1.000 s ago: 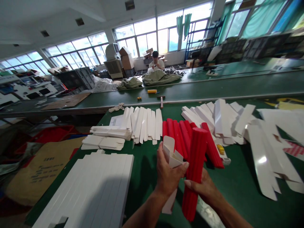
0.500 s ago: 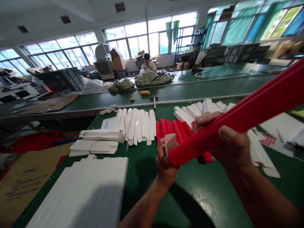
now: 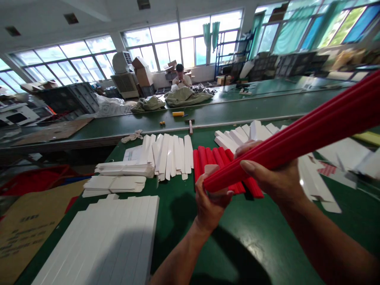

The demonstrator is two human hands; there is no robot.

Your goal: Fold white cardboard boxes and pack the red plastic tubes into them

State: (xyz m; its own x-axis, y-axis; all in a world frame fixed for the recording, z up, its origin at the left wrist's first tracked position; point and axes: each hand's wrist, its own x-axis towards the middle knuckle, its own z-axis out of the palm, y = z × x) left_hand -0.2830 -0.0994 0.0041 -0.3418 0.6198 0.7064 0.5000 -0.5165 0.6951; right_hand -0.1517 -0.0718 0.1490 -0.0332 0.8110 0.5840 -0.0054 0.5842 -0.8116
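A long red ribbed bundle [image 3: 299, 136] slants from the upper right edge down to the middle. My right hand [image 3: 274, 178] is closed around it, thumb on the near side. At its lower end my left hand [image 3: 212, 206] is curled round a white carton [image 3: 211, 169], of which only flaps show; the rest is hidden. The bundle's tip lies at the carton's mouth between the flaps; how far inside, I cannot tell. Beneath and beyond, several more red ribbed pieces [image 3: 210, 156] lie side by side on the green table [image 3: 237, 245].
Closed white boxes [image 3: 109, 233] lie in a row at front left. Flat white cartons [image 3: 172, 156] lie beyond them, more [image 3: 237, 136] at right. A hammer [image 3: 190, 126] and yellow object [image 3: 178, 114] lie farther back. Another person [image 3: 181, 79] sits beyond the far bench.
The red bundle's lower end has shifted left and up into the space between the carton flaps. My right hand has slid left with it. The view has turned slightly.
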